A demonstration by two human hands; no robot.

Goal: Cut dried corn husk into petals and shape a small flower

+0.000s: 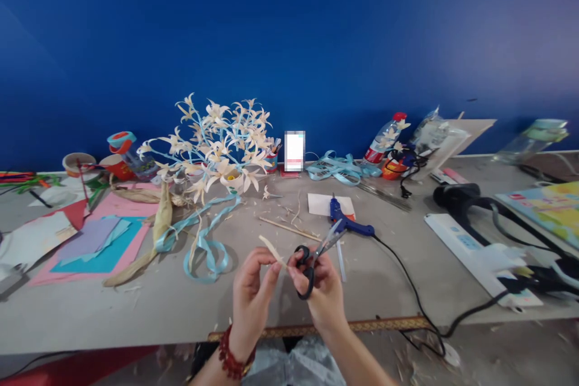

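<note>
Between thumb and fingers, my left hand (256,280) pinches a thin pale strip of husk (272,249). Close beside it, my right hand (322,286) grips black-handled scissors (309,271), whose blades are parted and point up and to the right. The strip's lower end reaches the right hand's fingertips; whether they also pinch it I cannot tell. Just beyond the scissors lies a blue glue gun (350,221), near a white card (315,204) and a clear glue stick (341,260). A thin wooden stick (289,228) rests ahead of the left hand.
Pale flowers on blue stems (217,139) stand at back left. Dried corn husk (163,217), light blue ribbon (205,259) and coloured paper (102,244) lie left. At the right are a power strip (470,253) and cables; a bottle (379,143) leans behind.
</note>
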